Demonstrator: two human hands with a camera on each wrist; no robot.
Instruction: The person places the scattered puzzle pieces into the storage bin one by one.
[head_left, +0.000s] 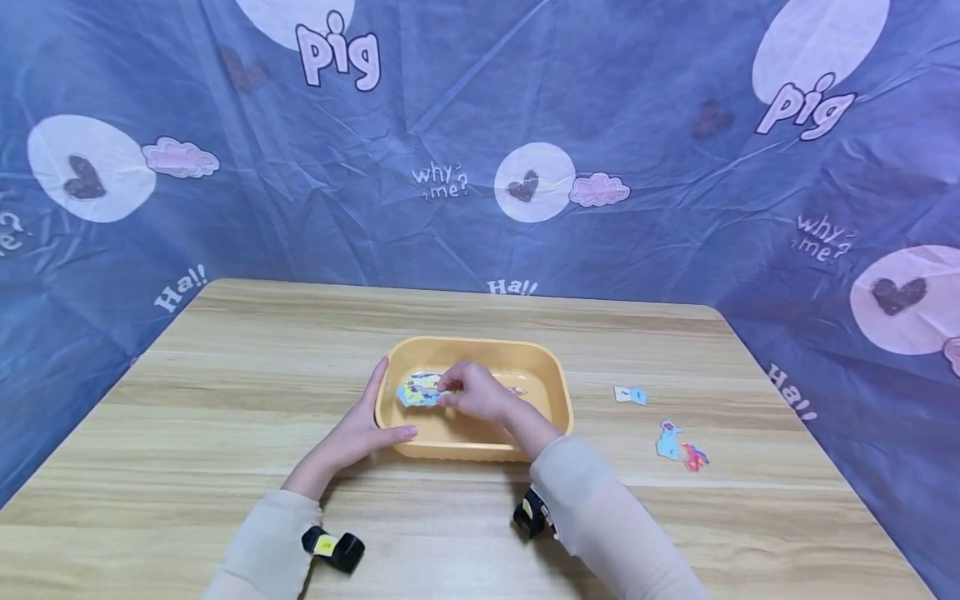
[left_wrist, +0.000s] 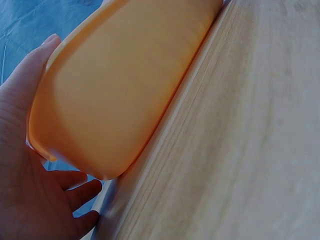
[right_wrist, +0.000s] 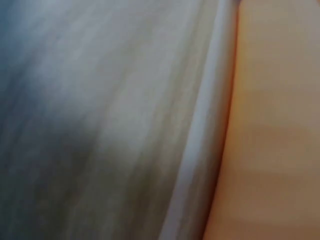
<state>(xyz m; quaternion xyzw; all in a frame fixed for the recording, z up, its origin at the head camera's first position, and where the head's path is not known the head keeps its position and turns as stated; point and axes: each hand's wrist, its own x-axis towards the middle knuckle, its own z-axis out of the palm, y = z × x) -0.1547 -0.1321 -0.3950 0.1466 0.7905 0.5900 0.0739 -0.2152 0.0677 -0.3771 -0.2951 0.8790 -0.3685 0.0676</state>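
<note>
A shallow yellow-orange plastic tray (head_left: 480, 451) stands on the table, with several colourful paper cutouts (head_left: 415, 393) lying at its left end. My left hand (head_left: 358, 435) holds the tray's near left corner, thumb over the rim and fingers along the outside of the wall. From the left wrist view, the thumb lies along the rim while the other fingers (left_wrist: 82, 195) are bent beside the tray's end. Reaching inside the tray, my right hand (head_left: 477, 392) pinches the edge of a small cutout with thumb and forefinger. The right wrist view has only the tray's side wall (right_wrist: 272, 130) and tabletop.
To the right of the tray lie a white and light-blue paper piece (head_left: 630, 395), a light-blue cutout (head_left: 668, 442) and a red cutout (head_left: 694, 457). A blue printed cloth (head_left: 450, 108) hangs behind the wood-grain table (head_left: 262, 367).
</note>
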